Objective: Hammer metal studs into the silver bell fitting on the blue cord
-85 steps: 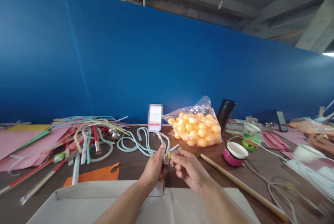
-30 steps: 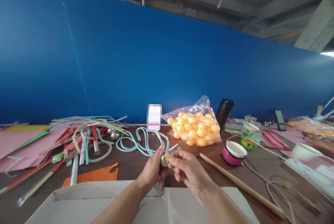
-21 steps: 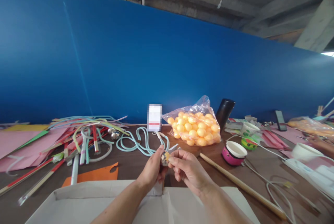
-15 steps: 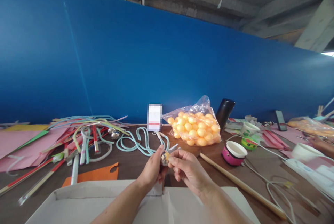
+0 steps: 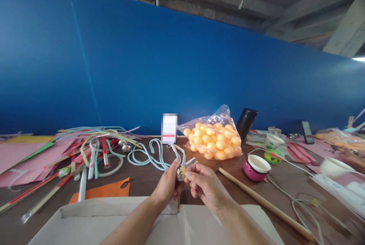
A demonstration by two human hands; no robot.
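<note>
My left hand [image 5: 167, 186] and my right hand [image 5: 207, 186] meet above the near edge of the brown table [image 5: 142, 182]. Between their fingertips they pinch a small shiny silver bell [image 5: 180, 172] with an orange bit beside it. Both hands are closed around it. A light blue cord [image 5: 148, 155] lies coiled just behind the hands. A clear bag of orange balls [image 5: 212, 138] sits behind my right hand.
White paper sheet [image 5: 94, 222] lies under my forearms. Coloured strips and straws [image 5: 91, 150] pile at left with pink paper [image 5: 25, 161] and an orange cutout [image 5: 105, 191]. A wooden stick [image 5: 265, 203], pink-rimmed cup [image 5: 256, 167], black cylinder [image 5: 246, 123] and cables lie right. Another person's hand [image 5: 352, 157] is far right.
Almost nothing differs: both hands stay pinched on the small bell at the same spot, with only slight finger shifts.
</note>
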